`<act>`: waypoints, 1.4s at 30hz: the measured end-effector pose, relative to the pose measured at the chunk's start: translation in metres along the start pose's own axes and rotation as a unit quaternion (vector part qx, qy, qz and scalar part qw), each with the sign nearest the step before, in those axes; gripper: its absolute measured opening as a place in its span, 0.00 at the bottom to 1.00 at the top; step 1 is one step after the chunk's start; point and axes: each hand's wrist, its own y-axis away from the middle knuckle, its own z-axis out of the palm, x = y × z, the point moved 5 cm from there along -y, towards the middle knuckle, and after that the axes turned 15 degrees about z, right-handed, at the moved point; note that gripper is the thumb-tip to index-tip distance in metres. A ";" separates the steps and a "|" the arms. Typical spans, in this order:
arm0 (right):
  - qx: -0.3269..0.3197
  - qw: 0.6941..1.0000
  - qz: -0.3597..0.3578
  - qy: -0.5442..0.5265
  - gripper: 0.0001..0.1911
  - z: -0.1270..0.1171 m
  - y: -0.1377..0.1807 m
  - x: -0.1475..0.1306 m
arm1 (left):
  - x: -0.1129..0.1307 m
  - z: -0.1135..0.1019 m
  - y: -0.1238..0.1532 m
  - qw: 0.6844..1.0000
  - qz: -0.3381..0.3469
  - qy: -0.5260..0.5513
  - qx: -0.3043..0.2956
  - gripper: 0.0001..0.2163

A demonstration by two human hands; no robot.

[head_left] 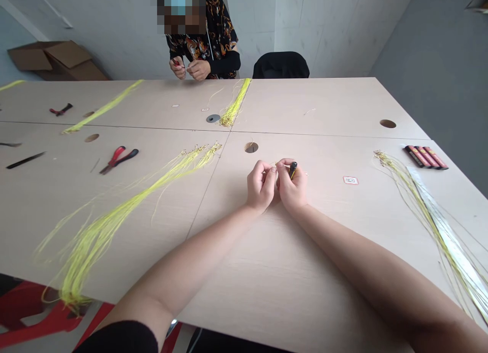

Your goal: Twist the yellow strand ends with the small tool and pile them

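Observation:
Both my hands rest together on the pale wooden table (305,271), a little past its middle. My left hand (261,185) is closed in a pinch on something too small to make out. My right hand (292,185) is closed round a small black tool (293,168), with a thin yellow strand at its tip. A long bundle of yellow strands (125,210) lies to the left of my hands, running diagonally toward the near edge.
Another yellow bundle with a clear strip (438,226) lies at the right, beside dark red sticks (425,156). Red-handled pliers (118,158) sit at the left. A round cable hole (251,147) is just beyond my hands. Across the table a person's hands (188,68) work; more yellow strands (234,106) lie there.

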 end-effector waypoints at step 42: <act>0.047 0.991 -0.099 0.073 0.03 -0.002 0.006 -0.010 | -0.007 -0.006 0.000 0.997 -0.033 0.020 0.061 0.12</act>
